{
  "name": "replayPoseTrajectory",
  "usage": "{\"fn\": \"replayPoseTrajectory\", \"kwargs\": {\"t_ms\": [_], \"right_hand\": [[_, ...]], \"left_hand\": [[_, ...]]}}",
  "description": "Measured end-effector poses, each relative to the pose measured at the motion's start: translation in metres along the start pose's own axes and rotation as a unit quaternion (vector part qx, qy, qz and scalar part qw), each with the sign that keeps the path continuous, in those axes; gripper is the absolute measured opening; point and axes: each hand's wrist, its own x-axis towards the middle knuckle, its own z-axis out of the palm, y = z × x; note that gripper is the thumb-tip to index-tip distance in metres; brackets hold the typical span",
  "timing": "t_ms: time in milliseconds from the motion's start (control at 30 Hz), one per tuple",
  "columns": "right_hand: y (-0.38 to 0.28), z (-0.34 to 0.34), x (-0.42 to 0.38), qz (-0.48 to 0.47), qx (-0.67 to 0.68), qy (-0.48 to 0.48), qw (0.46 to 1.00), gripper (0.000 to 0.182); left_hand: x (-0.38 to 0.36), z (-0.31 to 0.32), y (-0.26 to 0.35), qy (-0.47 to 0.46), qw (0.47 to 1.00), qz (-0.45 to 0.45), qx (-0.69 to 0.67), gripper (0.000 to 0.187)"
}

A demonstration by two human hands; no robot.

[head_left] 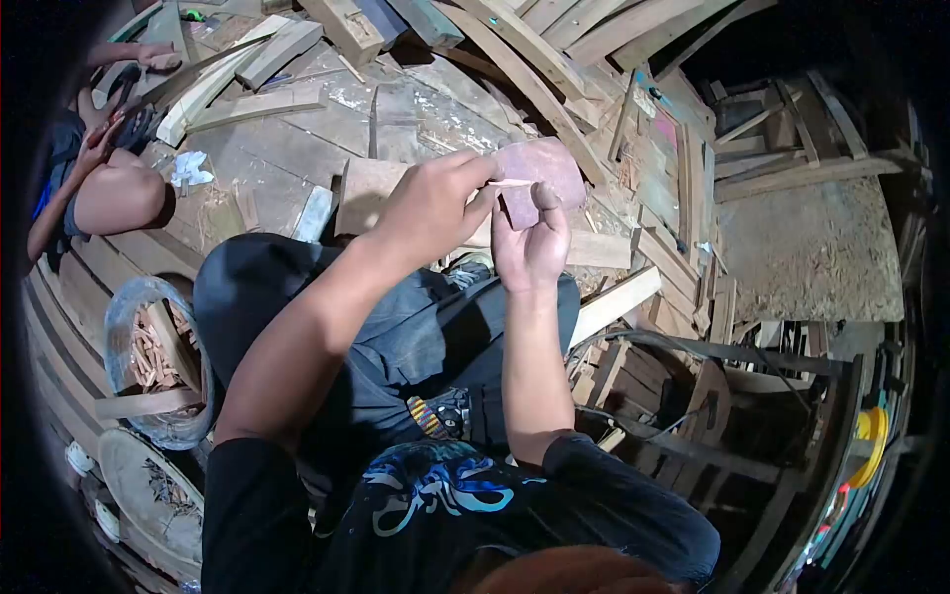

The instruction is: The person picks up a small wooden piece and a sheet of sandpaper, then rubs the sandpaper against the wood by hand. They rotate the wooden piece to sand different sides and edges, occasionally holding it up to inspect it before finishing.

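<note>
A reddish, paper-like sheet [544, 166], partly folded, lies against the fingers of my right hand [532, 246]. This hand is palm up, its thumb raised beside a small pale wooden sliver [511, 183]. From the left comes my left hand [435, 203], back of the hand up, with thumb and fingers pinched on the sliver's left end. Both hands are close together over a wooden block [368, 193] that lies beyond my crossed legs. Some fingers of my right hand are hidden behind the sheet.
Another person's hand [97, 144] and knee show at the left. A bucket [117, 317] of wood pieces and a shallow basin [124, 465] stand at lower left. Timber beams [524, 49] lie across the top. A wooden board [807, 247] and cables are on the right.
</note>
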Motion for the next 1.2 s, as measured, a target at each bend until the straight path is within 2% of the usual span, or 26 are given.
{"fn": "replayPoseTrajectory", "kwargs": {"t_ms": [133,233,267,333,367,467,567,600,700,733,867,967,1000,1100,1200], "right_hand": [[-0.001,0.030,-0.008,-0.038,-0.024,0.021,0.999,0.046],[-0.005,0.037,-0.008,-0.048,-0.024,0.073,0.996,0.047],[-0.005,0.032,-0.003,-0.076,-0.025,0.023,0.997,0.037],[-0.004,0.028,-0.002,-0.082,-0.033,0.021,0.996,0.038],[-0.003,0.032,-0.005,-0.074,-0.046,0.012,0.996,0.039],[0.001,0.056,-0.016,-0.030,-0.056,0.087,0.994,0.046],[0.001,0.053,-0.015,-0.036,-0.065,0.102,0.992,0.046],[0.001,0.048,-0.014,-0.045,-0.075,0.077,0.993,0.045],[0.003,0.043,-0.011,-0.067,-0.068,0.009,0.995,0.043],[0.001,0.046,-0.014,-0.056,-0.059,0.060,0.995,0.043],[0.000,0.046,-0.017,-0.053,-0.057,0.069,0.995,0.040],[-0.004,0.039,-0.011,-0.068,-0.050,0.040,0.996,0.040],[-0.004,0.039,-0.008,-0.104,-0.056,0.014,0.993,0.040],[-0.004,0.051,-0.015,-0.083,-0.069,0.087,0.990,0.044],[-0.003,0.047,-0.013,-0.090,-0.066,0.040,0.993,0.045]], "left_hand": [[-0.003,0.001,-0.002,-0.011,0.999,0.041,0.017,0.020],[-0.001,-0.001,0.001,-0.019,0.997,0.069,0.016,0.019],[-0.001,-0.001,0.001,-0.020,0.997,0.077,0.012,0.018],[-0.001,-0.001,0.004,0.006,0.996,0.085,0.010,0.016],[-0.002,0.001,0.003,0.011,0.997,0.071,0.022,0.017],[-0.002,0.003,-0.001,0.016,0.998,0.045,0.050,0.021],[-0.002,0.001,0.008,0.025,1.000,0.006,-0.012,0.024],[-0.001,0.001,0.004,0.026,0.998,0.052,-0.002,0.024],[-0.001,-0.001,0.003,0.021,0.997,0.070,0.005,0.020],[-0.003,0.001,0.004,0.023,0.998,0.060,0.002,0.017],[-0.003,0.002,0.004,0.006,0.998,0.059,0.012,0.016],[0.001,-0.001,0.005,-0.001,0.998,0.051,-0.035,0.016],[0.001,-0.004,0.008,-0.030,0.998,0.037,-0.031,0.014],[-0.001,0.003,0.006,0.022,0.998,0.046,-0.035,0.014],[-0.001,0.003,0.006,0.028,0.998,0.038,-0.036,0.014]]}}
